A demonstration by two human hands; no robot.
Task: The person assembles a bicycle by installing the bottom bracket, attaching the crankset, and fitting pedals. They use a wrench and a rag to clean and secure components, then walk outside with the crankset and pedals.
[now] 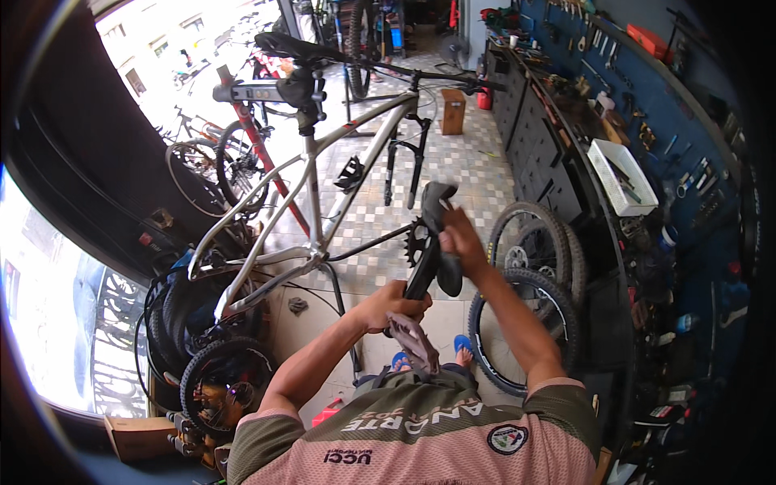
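My left hand [394, 307] is closed round the lower end of a black crank arm [423, 277], held upright in front of my body. A toothed chainring [417, 242] shows at its left side. My right hand [462, 242] is curled at the upper end, against a dark, soft-looking cloth-like piece [439, 202] that bulges above and below the fingers; its exact kind is unclear. From beneath my left hand hangs a crumpled grey-brown rag [415, 343]. Beyond my hands, a silver bicycle frame [323, 214] is held at its seatpost by a repair stand clamp [257, 90].
Mountain bike wheels [525, 323] lean on my right, beside a long dark workbench [550, 121] with a white tray [621, 178]. Tools hang on a blue wall panel [606, 61]. Tyres [174, 315] and bicycles stand left. A wooden stool [453, 111] stands on the tiled floor.
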